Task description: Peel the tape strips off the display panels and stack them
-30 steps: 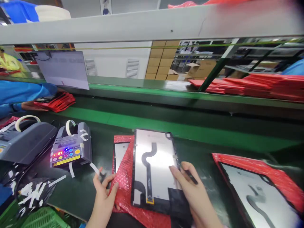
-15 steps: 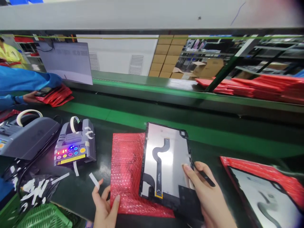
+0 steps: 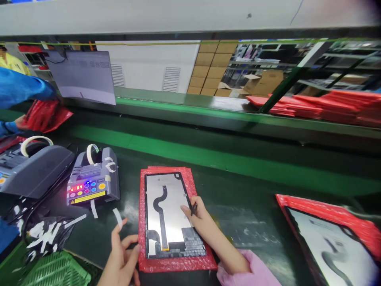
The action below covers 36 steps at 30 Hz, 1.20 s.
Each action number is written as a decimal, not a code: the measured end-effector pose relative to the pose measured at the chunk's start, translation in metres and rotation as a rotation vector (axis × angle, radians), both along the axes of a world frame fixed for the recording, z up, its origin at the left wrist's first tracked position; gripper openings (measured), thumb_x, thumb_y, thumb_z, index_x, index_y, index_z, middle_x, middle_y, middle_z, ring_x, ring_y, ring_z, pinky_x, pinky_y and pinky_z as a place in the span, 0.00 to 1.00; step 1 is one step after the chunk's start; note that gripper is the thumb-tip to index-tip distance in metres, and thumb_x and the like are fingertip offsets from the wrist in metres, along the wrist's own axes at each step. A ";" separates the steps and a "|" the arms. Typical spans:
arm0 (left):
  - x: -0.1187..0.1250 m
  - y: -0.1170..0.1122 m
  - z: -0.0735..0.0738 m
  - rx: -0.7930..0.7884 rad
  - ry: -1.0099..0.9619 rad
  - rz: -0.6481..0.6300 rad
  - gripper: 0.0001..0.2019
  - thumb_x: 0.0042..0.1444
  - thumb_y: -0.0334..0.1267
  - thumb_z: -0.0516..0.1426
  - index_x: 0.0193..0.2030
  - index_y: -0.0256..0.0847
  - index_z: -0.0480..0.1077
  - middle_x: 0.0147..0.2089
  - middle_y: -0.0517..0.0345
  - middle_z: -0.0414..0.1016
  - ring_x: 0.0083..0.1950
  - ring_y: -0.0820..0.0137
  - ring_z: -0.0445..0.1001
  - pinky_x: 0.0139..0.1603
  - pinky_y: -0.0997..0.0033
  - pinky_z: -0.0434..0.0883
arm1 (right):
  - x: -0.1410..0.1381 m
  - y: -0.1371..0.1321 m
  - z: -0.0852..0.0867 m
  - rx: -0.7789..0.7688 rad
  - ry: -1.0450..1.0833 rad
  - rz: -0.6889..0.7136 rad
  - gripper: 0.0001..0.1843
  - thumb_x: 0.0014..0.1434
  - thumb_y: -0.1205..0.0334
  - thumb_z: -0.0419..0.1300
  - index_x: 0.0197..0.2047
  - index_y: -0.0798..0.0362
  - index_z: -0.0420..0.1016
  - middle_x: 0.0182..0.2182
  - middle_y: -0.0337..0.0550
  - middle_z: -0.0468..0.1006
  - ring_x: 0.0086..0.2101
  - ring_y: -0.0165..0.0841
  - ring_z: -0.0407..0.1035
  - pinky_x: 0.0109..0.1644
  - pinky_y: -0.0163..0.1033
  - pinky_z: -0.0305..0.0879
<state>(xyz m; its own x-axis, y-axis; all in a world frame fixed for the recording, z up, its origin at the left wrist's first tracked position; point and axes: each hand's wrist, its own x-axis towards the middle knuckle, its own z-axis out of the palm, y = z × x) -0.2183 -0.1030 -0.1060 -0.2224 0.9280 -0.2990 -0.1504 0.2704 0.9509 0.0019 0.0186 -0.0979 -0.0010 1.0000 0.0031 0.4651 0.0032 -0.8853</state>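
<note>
A tablet screen panel [image 3: 174, 206], silvery back up with a dark S-shaped flex cable [image 3: 162, 222], lies on a red bubble-wrap bag [image 3: 178, 264]. My right hand [image 3: 201, 218] grips the panel's right edge, thumb on its back, with a slim black stick-like thing [image 3: 194, 209] between its fingers. At the bag's left edge is my left hand [image 3: 120, 254], its fingers apart and the thumb at the bag. A white tape strip [image 3: 118, 217] sticks to its index fingertip.
A tape dispenser [image 3: 93, 178] stands left, beside a second dispenser [image 3: 35, 171]. Tape scraps [image 3: 44, 238] and a green basket [image 3: 56, 270] are at lower left. Another panel [image 3: 336, 246] rests on red wrap at right. A co-worker's blue sleeve [image 3: 24, 87] shows at far left.
The panel has moved left and down onto the red bag, with my right hand still gripping its edge. The co-worker's red bags have shifted left.
</note>
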 end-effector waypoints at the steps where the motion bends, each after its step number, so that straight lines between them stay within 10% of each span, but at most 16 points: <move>1: -0.007 0.000 -0.001 0.016 0.053 0.016 0.36 0.60 0.55 0.60 0.67 0.54 0.43 0.47 0.55 0.74 0.21 0.75 0.71 0.14 0.78 0.68 | 0.000 -0.001 0.000 -0.010 -0.041 0.004 0.23 0.52 0.36 0.56 0.31 0.45 0.53 0.21 0.31 0.58 0.22 0.33 0.58 0.28 0.37 0.57; 8: -0.032 0.021 -0.033 0.275 0.226 0.093 0.27 0.64 0.51 0.58 0.63 0.47 0.52 0.57 0.43 0.74 0.54 0.63 0.77 0.53 0.62 0.76 | 0.025 -0.022 0.024 -0.011 -0.486 -0.083 0.16 0.59 0.42 0.56 0.34 0.46 0.64 0.24 0.40 0.69 0.23 0.38 0.65 0.27 0.37 0.48; 14: 0.012 0.041 -0.042 0.414 0.084 0.050 0.27 0.66 0.47 0.58 0.64 0.47 0.49 0.73 0.36 0.57 0.73 0.57 0.61 0.72 0.47 0.60 | 0.092 -0.034 0.008 0.028 0.164 -0.249 0.34 0.60 0.26 0.51 0.43 0.50 0.73 0.22 0.41 0.74 0.21 0.35 0.68 0.26 0.39 0.65; 21: 0.021 0.046 -0.048 0.475 0.281 -0.096 0.28 0.68 0.37 0.54 0.70 0.42 0.47 0.76 0.36 0.50 0.77 0.58 0.52 0.77 0.44 0.43 | 0.104 -0.060 -0.013 -0.044 0.211 -0.354 0.28 0.49 0.34 0.70 0.35 0.52 0.75 0.23 0.41 0.78 0.17 0.31 0.68 0.25 0.40 0.68; 36: 0.023 0.044 -0.037 0.457 0.269 -0.092 0.29 0.66 0.33 0.57 0.69 0.42 0.48 0.76 0.35 0.49 0.77 0.54 0.52 0.76 0.41 0.46 | 0.088 -0.046 0.003 -0.117 0.175 -0.392 0.33 0.43 0.28 0.69 0.26 0.52 0.71 0.23 0.45 0.80 0.12 0.27 0.63 0.17 0.36 0.61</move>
